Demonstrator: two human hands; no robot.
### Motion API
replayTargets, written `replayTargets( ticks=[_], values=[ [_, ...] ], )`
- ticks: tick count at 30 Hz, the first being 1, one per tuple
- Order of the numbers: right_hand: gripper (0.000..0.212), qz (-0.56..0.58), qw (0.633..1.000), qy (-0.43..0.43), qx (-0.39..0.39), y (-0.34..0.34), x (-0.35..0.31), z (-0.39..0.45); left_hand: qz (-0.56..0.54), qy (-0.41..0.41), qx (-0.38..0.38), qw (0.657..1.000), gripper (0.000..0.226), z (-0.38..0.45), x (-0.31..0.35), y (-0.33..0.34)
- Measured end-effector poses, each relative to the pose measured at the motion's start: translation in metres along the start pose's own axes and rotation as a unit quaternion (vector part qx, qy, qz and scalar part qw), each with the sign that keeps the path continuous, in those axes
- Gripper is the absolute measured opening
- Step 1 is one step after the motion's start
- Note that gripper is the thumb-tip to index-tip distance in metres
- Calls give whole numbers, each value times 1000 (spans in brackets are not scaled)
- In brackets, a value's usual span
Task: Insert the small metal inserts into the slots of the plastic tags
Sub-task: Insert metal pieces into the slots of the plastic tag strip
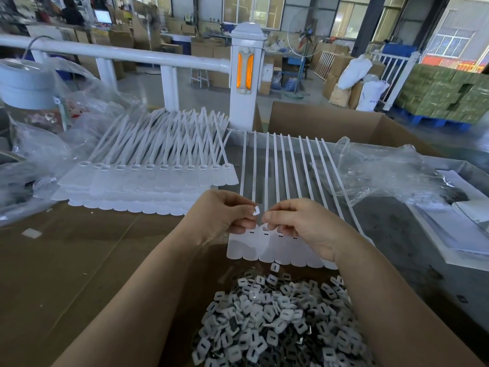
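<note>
- Stacked white plastic tags with long straps (148, 181), centre left: seemingly finished batches.
- Heap of small square metal inserts (275, 321), bottom centre: plenty left.
- Joined strip of translucent white tags (277, 247), centre: several slots show dark.
- Left hand (225, 213) pinches one insert (255, 210); right hand (304, 223) grips the strip's top.

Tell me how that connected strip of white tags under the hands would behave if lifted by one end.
The strip of tags would probably sag and flop: it looks thin and translucent. Its long tails would likely dangle and tangle. It is probably light, though the whole row should lift as one piece.
</note>
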State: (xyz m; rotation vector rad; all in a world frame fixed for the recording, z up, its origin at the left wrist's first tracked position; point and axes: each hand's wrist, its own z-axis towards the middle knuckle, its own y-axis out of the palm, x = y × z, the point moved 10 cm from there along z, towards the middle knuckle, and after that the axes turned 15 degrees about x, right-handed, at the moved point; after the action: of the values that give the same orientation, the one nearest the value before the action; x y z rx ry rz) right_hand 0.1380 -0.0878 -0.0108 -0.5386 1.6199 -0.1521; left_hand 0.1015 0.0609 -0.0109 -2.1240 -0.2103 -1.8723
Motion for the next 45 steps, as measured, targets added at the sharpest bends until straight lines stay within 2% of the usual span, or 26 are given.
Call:
replayTargets(
  ticks=[12,15,21,25,30,35,45],
  values=[
    [4,19,999,3,37,-5,-1,1,16,3,-36,999,10,-5,-1,12],
    [12,-16,999,-7,50,-5,-2,2,37,34,-14,999,6,-3,3,9],
    [8,-69,996,-27,49,2,-3,2,102,69,0,992,6,-2,5,5],
    [16,-63,997,-11,50,1,2,4,153,76,82,982,15,6,4,-14],
    [18,-54,998,-5,35,1,3,5,226,34,98,968,22,9,-11,-19],
    [19,-58,998,-6,30,1,3,5,236,-8,97,967,23,13,-21,-20],
    [19,-60,998,-3,23,1,3,4,254,-24,88,963,21,17,-23,-17]
  ],
)
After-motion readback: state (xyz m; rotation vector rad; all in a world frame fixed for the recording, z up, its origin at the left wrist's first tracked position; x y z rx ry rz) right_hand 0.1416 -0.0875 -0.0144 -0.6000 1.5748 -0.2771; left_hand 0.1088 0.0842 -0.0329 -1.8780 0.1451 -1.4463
